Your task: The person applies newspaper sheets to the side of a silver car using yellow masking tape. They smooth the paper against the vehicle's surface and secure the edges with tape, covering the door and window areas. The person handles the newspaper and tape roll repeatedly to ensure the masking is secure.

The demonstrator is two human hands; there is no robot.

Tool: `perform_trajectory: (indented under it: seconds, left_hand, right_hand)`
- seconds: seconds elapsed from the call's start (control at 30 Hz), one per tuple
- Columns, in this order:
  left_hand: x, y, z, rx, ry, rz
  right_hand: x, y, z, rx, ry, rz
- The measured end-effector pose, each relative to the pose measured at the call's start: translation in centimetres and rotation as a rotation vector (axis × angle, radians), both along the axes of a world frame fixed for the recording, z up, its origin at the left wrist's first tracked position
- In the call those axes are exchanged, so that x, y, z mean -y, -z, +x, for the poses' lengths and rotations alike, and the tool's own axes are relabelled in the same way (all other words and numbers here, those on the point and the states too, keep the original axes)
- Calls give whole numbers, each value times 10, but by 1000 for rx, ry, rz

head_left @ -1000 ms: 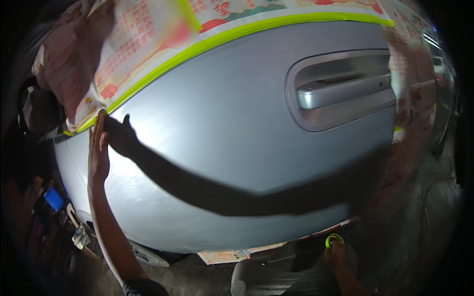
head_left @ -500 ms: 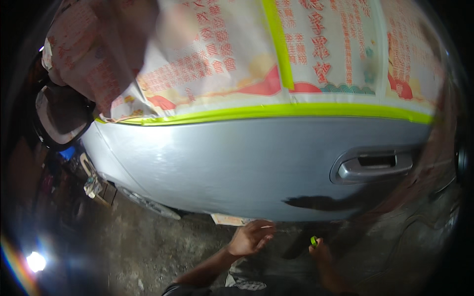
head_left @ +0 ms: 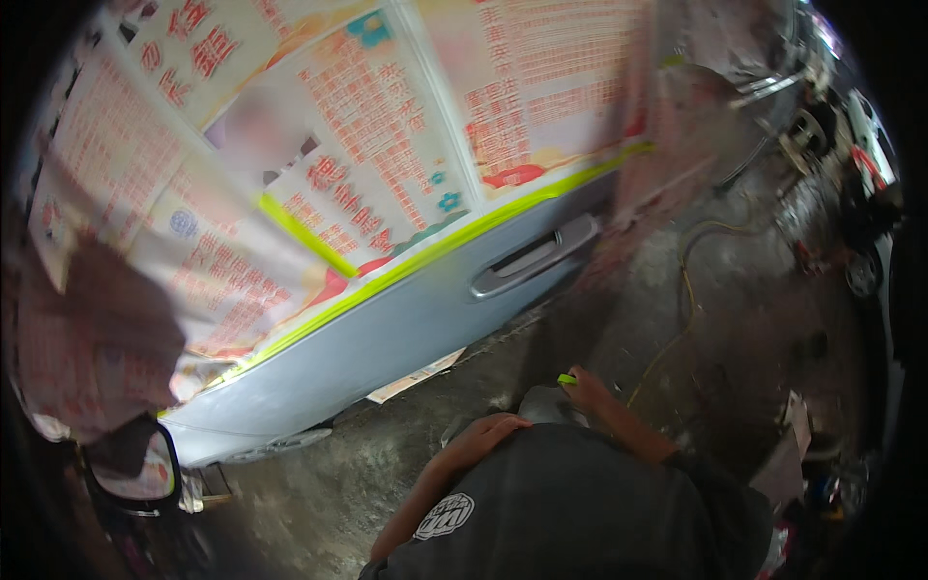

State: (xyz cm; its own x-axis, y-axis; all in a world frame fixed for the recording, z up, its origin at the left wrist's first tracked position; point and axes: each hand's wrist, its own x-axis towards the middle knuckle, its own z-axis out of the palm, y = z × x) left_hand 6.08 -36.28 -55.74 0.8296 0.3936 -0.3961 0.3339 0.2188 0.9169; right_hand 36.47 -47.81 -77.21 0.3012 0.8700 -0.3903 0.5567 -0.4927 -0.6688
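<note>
My right hand (head_left: 586, 391) is closed around a small roll of yellow-green masking tape (head_left: 567, 379), held low over the floor. Close to the front of my dark shirt, my left hand (head_left: 486, 435) has its fingers stretched out, and no object shows in it. Beyond both hands runs a silver-grey car door (head_left: 387, 333) with a recessed handle (head_left: 536, 256). Printed red-and-white paper (head_left: 377, 126) covers the upper part of the car. Its lower edge is fixed by a long strip of yellow-green tape (head_left: 454, 239).
A side mirror (head_left: 135, 474) juts out at the lower left. A flat piece of printed paper or card (head_left: 418, 375) shows below the door. Along the concrete floor on the right runs a yellowish hose (head_left: 688, 290). Assorted clutter (head_left: 812, 232) stands at the far right.
The view has swung to the right and tilted, so the car slants and more floor shows. My left hand has drawn in toward my body. My right hand still holds the tape roll.
</note>
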Motion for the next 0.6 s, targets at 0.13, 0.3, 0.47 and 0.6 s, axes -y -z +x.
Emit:
perform_trajectory:
  seconds: [0.13, 0.3, 0.47, 0.6]
  left_hand:
    - [-6, -34, 7, 4, 86, -9]
    - [-20, -52, 6, 53, 172, 36]
    - [-20, -60, 41, 15, 168, 90]
    - [-28, -72, 104, 222, -78, 358]
  right_hand:
    - [13, -40, 8, -69, 64, -69]
    - [10, -89, -6, -37, 69, -49]
    - [11, -130, -17, 12, 32, 52]
    - [10, -117, 19, 13, -34, 146]
